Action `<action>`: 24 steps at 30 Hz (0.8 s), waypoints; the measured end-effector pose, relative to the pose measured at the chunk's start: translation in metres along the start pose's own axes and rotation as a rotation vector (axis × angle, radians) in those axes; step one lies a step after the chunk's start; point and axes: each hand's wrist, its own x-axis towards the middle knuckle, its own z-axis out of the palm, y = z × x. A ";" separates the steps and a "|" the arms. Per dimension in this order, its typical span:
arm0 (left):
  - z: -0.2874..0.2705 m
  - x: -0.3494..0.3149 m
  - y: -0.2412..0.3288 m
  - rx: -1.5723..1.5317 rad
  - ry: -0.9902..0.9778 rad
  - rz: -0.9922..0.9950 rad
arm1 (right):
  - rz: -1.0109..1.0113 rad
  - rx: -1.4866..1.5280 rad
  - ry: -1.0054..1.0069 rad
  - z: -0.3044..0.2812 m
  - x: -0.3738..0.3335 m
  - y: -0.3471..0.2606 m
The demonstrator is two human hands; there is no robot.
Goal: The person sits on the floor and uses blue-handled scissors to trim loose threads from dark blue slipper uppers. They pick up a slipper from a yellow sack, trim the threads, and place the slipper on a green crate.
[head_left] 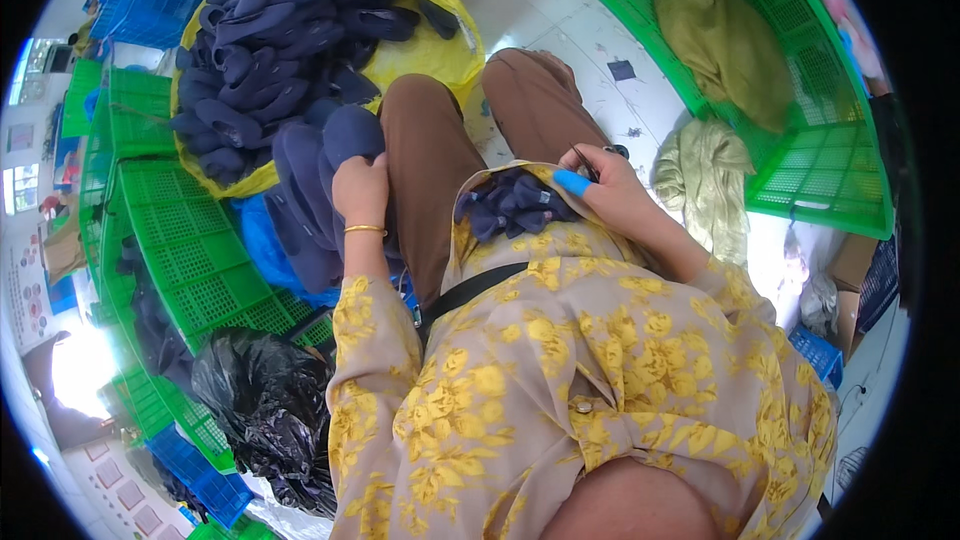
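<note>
My left hand (pixel 360 190), with a gold bangle at its wrist, is closed on the edge of a navy slipper-like fabric piece (pixel 351 132) beside my left knee. More such navy pieces (pixel 300 180) lie stacked against that hand. Over my lap, my right hand (pixel 608 183) is closed around a thin dark tool (pixel 584 162), perhaps snips; most of it is hidden by the fingers. Blue tape wraps the right thumb. A heap of small navy fabric bows (pixel 515 205) rests in the fold of cloth on my lap, next to the right hand.
A yellow sack (pixel 455 15) full of navy slipper-like pieces stands ahead on the left. Green crates (pixel 200 230) and a black plastic bag (pixel 262 390) flank my left side. At the right, a large green crate (pixel 820 180) holds an olive cloth (pixel 722 45); a pale green cloth (pixel 705 175) hangs beside it.
</note>
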 end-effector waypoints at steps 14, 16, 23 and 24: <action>-0.076 -0.049 0.028 -0.318 0.374 0.466 | 0.055 0.738 0.537 -0.099 0.003 0.023; -0.093 -0.054 0.044 -0.271 0.214 0.601 | -0.066 0.793 0.661 -0.144 0.000 0.034; -0.042 -0.045 0.084 -0.035 0.013 0.993 | -0.377 0.763 1.048 -0.287 -0.063 0.042; -0.039 -0.045 0.085 -0.120 0.054 0.993 | -0.419 0.732 1.055 -0.296 -0.072 0.042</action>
